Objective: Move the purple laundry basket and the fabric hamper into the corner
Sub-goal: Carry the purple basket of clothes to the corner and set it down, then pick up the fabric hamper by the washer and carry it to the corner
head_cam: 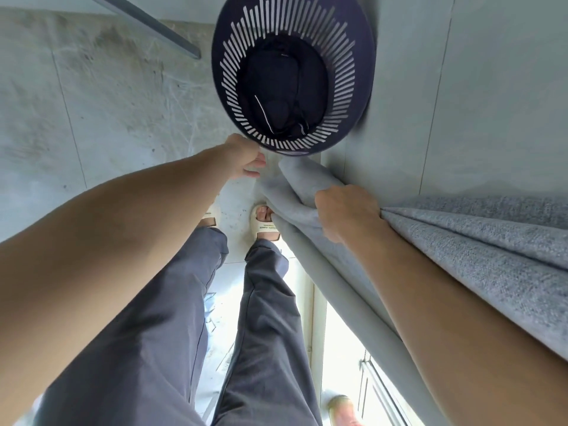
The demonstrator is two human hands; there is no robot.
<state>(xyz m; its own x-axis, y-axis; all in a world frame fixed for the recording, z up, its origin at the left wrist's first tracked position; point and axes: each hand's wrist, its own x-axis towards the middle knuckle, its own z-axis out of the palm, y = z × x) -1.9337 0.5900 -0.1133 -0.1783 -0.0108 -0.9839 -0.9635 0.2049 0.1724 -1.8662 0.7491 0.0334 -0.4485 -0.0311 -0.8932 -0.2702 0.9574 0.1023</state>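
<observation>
The purple laundry basket (pixel 353 96), round with slotted walls, stands on the floor against the wall straight ahead, dark clothes lying in its bottom. My left hand (pixel 242 156) is at the basket's near rim with its fingers curled at the rim's edge. My right hand (pixel 345 210) grips a fold of the grey curtain (pixel 479 241) just below the basket. No fabric hamper is in view.
Pale wall panels (pixel 461 87) run along the right, with the curtain hanging beside a bright window track (pixel 378 385). A dark metal leg (pixel 147 23) slants across the grey tiled floor (pixel 107 112) at upper left. My feet in pale slippers stand just short of the basket.
</observation>
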